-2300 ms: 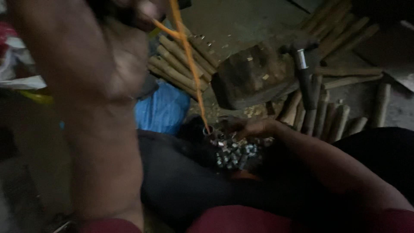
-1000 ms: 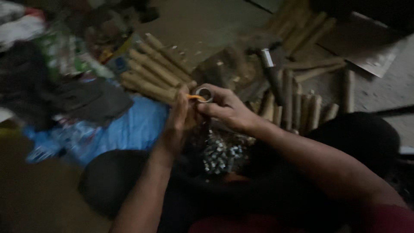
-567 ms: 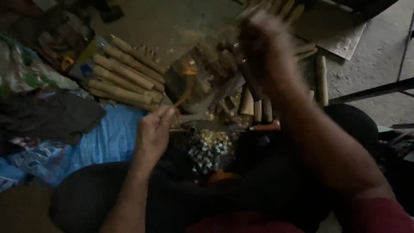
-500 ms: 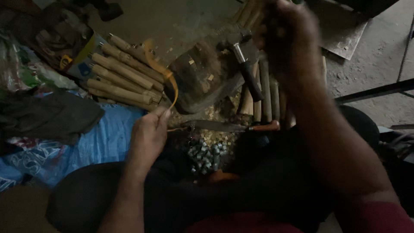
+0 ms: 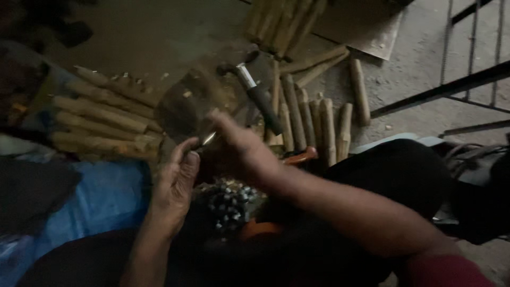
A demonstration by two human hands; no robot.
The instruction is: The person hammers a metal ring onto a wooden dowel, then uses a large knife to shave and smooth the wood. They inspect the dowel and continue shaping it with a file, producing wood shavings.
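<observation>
- Since half a second ago the right hand [image 5: 241,151] has come down from high over the sticks to meet the left hand [image 5: 178,180] in front of the person's lap; the orange strip that curled up from the left hand then cannot be made out now.
- Head view: the left hand is curled shut, thumb and fingers pinched on a small pale glinting piece [image 5: 208,139] that pokes out toward the right hand. What the piece is cannot be told; it is too small and blurred.
- The right hand lies just beside the left, fingers stretched forward and loosely bent, its fingertips at or touching the pale piece. Whether it grips anything I cannot tell, since motion blur smears it.
- Just below both hands, between the person's knees, sits a heap of small shiny metal rings [image 5: 231,202], close to the left wrist.
- Beyond the hands a dark wooden block [image 5: 186,106] rests on the floor, with a hammer [image 5: 257,95] lying across its right side, dark handle pointing toward the person.
- Short round wooden sticks [image 5: 308,122] lie side by side to the right of the hammer, more of them [image 5: 101,119] stacked to the left of the block, and another bundle [image 5: 281,21] at the top edge.
- An orange-handled tool [image 5: 300,157] lies near the right forearm, partly hidden by it.
- Blue cloth [image 5: 101,196] spreads on the floor by the left forearm.
- Metal bars [image 5: 451,85] cross the upper right corner over the concrete floor [image 5: 414,79].
</observation>
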